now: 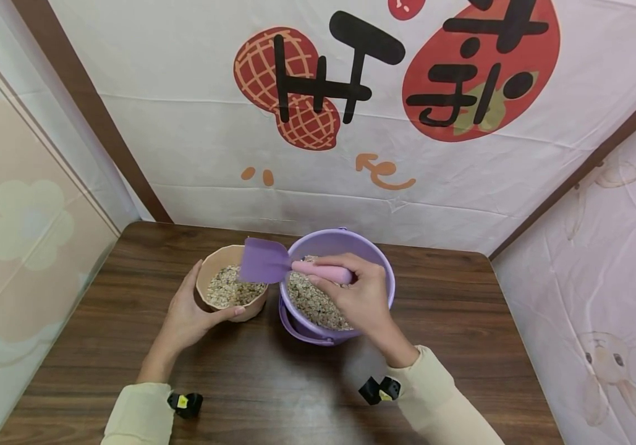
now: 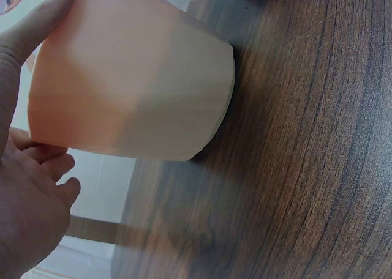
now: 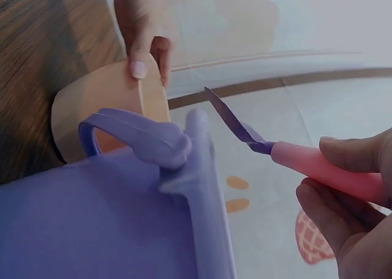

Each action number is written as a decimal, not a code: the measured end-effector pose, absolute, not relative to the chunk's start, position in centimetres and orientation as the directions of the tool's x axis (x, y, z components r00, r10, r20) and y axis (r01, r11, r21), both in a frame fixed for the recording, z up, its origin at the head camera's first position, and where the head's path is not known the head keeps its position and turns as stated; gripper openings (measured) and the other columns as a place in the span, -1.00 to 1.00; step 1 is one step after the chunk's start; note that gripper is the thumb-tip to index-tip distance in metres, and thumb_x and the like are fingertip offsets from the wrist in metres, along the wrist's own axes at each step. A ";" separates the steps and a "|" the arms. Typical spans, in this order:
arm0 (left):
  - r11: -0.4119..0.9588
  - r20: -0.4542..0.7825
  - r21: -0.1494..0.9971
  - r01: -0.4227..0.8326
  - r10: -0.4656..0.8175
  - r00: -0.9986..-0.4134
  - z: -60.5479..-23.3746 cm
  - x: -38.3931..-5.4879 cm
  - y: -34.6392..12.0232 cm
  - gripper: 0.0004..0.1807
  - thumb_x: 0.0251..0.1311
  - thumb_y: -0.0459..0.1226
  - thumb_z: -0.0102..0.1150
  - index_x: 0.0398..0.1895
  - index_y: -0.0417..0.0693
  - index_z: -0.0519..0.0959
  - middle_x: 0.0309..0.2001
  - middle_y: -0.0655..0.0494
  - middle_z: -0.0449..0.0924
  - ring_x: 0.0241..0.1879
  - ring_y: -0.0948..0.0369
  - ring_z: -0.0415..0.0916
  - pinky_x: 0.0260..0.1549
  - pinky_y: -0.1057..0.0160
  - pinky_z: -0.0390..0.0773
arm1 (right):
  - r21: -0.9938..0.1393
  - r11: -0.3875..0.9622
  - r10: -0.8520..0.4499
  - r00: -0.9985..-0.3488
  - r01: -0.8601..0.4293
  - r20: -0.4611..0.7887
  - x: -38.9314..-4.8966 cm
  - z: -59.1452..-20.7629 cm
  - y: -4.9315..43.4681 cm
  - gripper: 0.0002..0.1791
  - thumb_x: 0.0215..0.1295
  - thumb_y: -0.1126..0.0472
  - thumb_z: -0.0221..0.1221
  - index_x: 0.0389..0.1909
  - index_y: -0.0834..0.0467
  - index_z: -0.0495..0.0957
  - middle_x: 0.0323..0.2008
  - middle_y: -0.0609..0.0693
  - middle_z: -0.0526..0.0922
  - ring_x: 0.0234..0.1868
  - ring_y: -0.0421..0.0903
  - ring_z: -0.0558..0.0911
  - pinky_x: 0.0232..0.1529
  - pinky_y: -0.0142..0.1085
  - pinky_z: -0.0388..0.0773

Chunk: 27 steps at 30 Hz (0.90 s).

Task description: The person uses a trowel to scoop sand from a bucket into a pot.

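My right hand [image 1: 359,290] pinches the pink handle of a small toy shovel [image 1: 266,261] above a purple bucket [image 1: 370,242]. The shovel's purple blade reaches left, over the right rim of a peach-coloured bowl [image 1: 249,310]. Grain flakes that look like oats [image 1: 318,303] lie in the bucket, and similar flakes [image 1: 230,285] lie in the bowl. My left hand [image 1: 190,312] holds the bowl from its left side, thumb along the near rim and fingers round the far side. In the right wrist view the blade [image 3: 236,121] is seen nearly edge-on, above the bowl and the bucket's rim.
Bowl and bucket stand side by side near the back of a brown wooden table [image 1: 306,395]. The bucket's purple carrying handle [image 1: 301,334] hangs down at its near left. Behind rises a white printed cloth [image 1: 195,148], with further cloths at both sides.
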<state>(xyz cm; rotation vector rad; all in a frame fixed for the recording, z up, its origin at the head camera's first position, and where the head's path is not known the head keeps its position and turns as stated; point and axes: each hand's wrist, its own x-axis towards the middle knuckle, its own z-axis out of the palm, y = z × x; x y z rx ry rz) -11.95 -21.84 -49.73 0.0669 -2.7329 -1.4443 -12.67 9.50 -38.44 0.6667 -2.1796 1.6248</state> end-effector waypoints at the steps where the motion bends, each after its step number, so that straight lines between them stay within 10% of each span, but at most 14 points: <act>1: 0.562 0.025 0.827 -0.014 -0.062 -0.998 -49.8 -12.0 -21.8 0.50 -0.22 0.10 0.68 0.65 -0.12 -0.18 0.56 -0.32 -0.03 0.47 -0.31 0.02 0.31 -0.41 0.14 | -0.807 0.232 -0.143 -0.840 -0.543 0.524 -12.5 -38.5 9.9 -0.72 -0.01 0.42 0.54 -0.22 0.21 0.79 -0.27 -0.02 0.80 -0.22 -0.07 0.73 -0.18 -0.34 0.64; 13: 0.573 0.042 0.819 -0.002 -0.063 -0.997 -50.0 -12.2 -21.9 0.49 -0.23 0.09 0.69 0.65 -0.14 -0.15 0.54 -0.33 0.01 0.46 -0.31 0.06 0.30 -0.40 0.18 | -0.933 0.205 0.048 -0.950 -0.294 0.310 -10.5 -40.0 15.0 -0.72 0.06 0.30 0.54 -0.17 0.19 0.79 -0.28 0.10 0.79 -0.31 -0.12 0.71 -0.37 -0.41 0.63; 27: 0.561 0.055 0.828 0.012 -0.060 -0.997 -50.1 -12.1 -21.8 0.48 -0.24 0.08 0.70 0.64 -0.14 -0.12 0.54 -0.31 0.03 0.46 -0.29 0.07 0.30 -0.40 0.18 | -0.955 0.192 0.230 -0.936 -0.225 0.266 -8.3 -41.6 18.3 -0.70 0.08 0.37 0.51 -0.13 0.30 0.76 -0.24 0.19 0.78 -0.25 -0.10 0.75 -0.34 -0.40 0.66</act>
